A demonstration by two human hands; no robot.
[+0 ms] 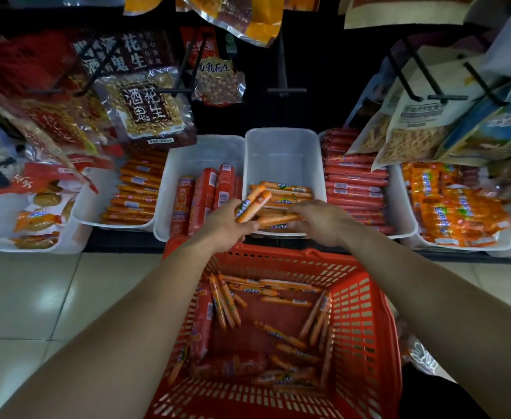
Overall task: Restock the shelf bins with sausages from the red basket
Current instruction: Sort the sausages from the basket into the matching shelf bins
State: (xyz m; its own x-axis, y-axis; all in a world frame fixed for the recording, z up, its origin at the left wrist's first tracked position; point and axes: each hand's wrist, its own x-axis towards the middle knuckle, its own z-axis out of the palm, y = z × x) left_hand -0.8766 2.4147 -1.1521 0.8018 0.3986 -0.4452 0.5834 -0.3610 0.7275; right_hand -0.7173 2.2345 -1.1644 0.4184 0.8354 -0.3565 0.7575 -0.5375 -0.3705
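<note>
The red basket (366,322) stands on the floor below me, with several thin orange sausages (281,334) scattered on its bottom and thick red ones along its left side. My left hand (227,225) grips two orange sausages (252,205) at the front edge of the middle white bin (281,146). My right hand (320,219) reaches into that same bin and holds orange sausages (278,219) lying low over the pile there. The far half of this bin is bare.
Neighbouring white bins hold thick red sausages (202,198), orange sausages (136,192), long red sausages (354,189) and orange packs (456,207). Snack bags (148,110) hang on hooks above the bins. Pale tiled floor (36,297) lies to the left of the basket.
</note>
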